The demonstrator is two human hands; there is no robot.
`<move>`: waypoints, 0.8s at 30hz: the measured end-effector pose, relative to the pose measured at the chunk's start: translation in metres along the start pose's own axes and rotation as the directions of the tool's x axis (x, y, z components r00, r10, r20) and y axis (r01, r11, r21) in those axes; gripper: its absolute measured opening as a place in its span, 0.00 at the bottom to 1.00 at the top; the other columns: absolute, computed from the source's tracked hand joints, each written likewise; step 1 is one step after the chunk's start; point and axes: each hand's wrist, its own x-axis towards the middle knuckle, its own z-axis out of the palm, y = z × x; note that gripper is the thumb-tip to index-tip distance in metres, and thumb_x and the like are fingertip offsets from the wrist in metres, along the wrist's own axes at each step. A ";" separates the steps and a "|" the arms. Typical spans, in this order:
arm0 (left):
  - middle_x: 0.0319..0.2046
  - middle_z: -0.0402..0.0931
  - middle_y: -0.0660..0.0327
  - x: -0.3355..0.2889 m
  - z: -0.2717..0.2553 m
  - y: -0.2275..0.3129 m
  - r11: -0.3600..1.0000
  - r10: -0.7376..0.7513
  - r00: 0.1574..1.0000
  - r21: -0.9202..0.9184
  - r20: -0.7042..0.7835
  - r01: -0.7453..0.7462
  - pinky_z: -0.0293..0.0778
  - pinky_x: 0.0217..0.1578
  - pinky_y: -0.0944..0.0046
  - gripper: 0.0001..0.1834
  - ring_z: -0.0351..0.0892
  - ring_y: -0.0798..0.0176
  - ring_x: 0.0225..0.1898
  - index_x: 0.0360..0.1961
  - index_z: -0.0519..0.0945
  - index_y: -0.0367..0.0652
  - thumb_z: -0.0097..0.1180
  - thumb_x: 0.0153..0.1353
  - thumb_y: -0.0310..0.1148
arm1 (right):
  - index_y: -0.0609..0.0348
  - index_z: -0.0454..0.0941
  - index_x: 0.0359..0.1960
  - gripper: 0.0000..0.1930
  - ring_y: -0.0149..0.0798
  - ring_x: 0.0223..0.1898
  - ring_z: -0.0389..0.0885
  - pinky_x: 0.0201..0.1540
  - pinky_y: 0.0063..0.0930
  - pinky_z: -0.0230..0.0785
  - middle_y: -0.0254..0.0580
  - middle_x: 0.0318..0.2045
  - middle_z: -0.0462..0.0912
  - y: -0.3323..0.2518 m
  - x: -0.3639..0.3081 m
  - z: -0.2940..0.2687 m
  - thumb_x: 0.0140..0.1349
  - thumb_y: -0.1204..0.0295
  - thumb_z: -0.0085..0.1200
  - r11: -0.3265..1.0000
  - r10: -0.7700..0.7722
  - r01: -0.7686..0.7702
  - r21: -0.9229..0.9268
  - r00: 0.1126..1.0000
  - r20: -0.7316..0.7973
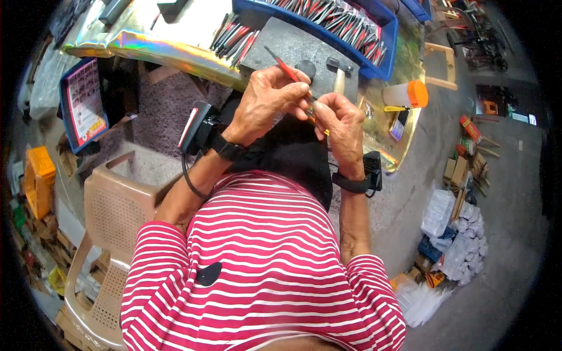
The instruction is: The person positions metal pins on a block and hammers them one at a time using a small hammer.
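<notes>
Left hand (266, 96) closed, gripping red-handled screwdriver (285, 67) above lap, near grey block (298, 44). Right hand (339, 120) pinched on small metal part (310, 108). Far: blue tray (374, 32) of tools. Right: orange-capped bottle (407, 93).

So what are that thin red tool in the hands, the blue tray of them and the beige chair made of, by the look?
The thin red tool, pinched by the left hand and right hand, looks like a glossy plastic handle with a dark, probably metal, tip. The blue tray seems moulded plastic: uniform colour, rounded rim. The beige chair is likely matte plastic, with a perforated moulded seat.
</notes>
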 end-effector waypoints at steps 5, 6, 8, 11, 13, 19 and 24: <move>0.27 0.74 0.57 0.008 -0.006 -0.005 0.996 0.063 0.998 0.060 0.003 -0.063 0.75 0.23 0.73 0.10 0.75 0.69 0.24 0.35 0.71 0.33 0.49 0.55 0.29 | 0.64 0.69 0.25 0.06 0.21 0.13 0.65 0.13 0.13 0.57 0.30 0.16 0.69 0.010 0.009 0.006 0.55 0.73 0.48 0.998 -0.056 0.057 0.003 0.996 -0.066; 0.27 0.74 0.57 0.009 -0.007 -0.006 0.995 0.076 0.997 0.058 0.015 -0.077 0.75 0.23 0.73 0.09 0.75 0.69 0.24 0.34 0.70 0.33 0.49 0.55 0.29 | 0.64 0.69 0.25 0.06 0.21 0.13 0.65 0.13 0.13 0.57 0.30 0.16 0.69 0.013 0.011 0.007 0.55 0.73 0.48 0.998 -0.058 0.058 0.004 0.996 -0.069; 0.26 0.74 0.57 0.015 -0.007 -0.007 0.988 0.092 0.996 0.125 0.019 -0.093 0.75 0.24 0.73 0.08 0.75 0.69 0.25 0.33 0.70 0.34 0.48 0.55 0.29 | 0.65 0.69 0.26 0.06 0.21 0.14 0.64 0.14 0.13 0.59 0.30 0.16 0.68 0.019 0.015 0.011 0.56 0.74 0.46 0.995 -0.066 0.074 0.072 0.992 -0.107; 0.24 0.74 0.59 0.029 -0.006 -0.015 0.966 0.138 0.990 0.223 -0.002 -0.134 0.74 0.24 0.73 0.05 0.74 0.70 0.25 0.31 0.70 0.36 0.47 0.56 0.27 | 0.65 0.69 0.27 0.06 0.21 0.15 0.65 0.15 0.14 0.60 0.32 0.17 0.69 0.023 0.023 0.013 0.56 0.74 0.46 0.984 -0.037 0.061 0.168 0.989 -0.141; 0.18 0.72 0.60 0.036 -0.005 -0.017 0.759 0.416 0.908 0.534 0.043 -0.373 0.69 0.18 0.72 0.03 0.72 0.72 0.19 0.29 0.70 0.36 0.48 0.52 0.24 | 0.67 0.69 0.29 0.06 0.22 0.16 0.66 0.15 0.14 0.61 0.33 0.19 0.70 0.025 0.027 0.013 0.56 0.75 0.45 0.981 -0.037 0.062 0.185 0.990 -0.137; 0.16 0.71 0.60 0.053 -0.005 -0.023 0.787 0.391 0.920 0.523 -0.011 -0.328 0.67 0.17 0.70 0.02 0.71 0.71 0.17 0.28 0.69 0.37 0.47 0.52 0.23 | 0.70 0.68 0.36 0.09 0.23 0.17 0.67 0.16 0.14 0.62 0.36 0.21 0.70 0.030 0.035 0.013 0.56 0.76 0.45 0.973 -0.024 0.051 0.226 0.992 -0.123; 0.20 0.69 0.65 0.059 -0.006 -0.025 0.798 0.303 0.952 0.560 -0.051 -0.225 0.67 0.18 0.74 0.01 0.69 0.74 0.20 0.29 0.69 0.40 0.47 0.55 0.25 | 0.71 0.68 0.37 0.10 0.23 0.18 0.66 0.17 0.14 0.63 0.38 0.23 0.71 0.029 0.025 0.000 0.55 0.77 0.45 0.954 0.013 0.044 0.298 0.982 -0.190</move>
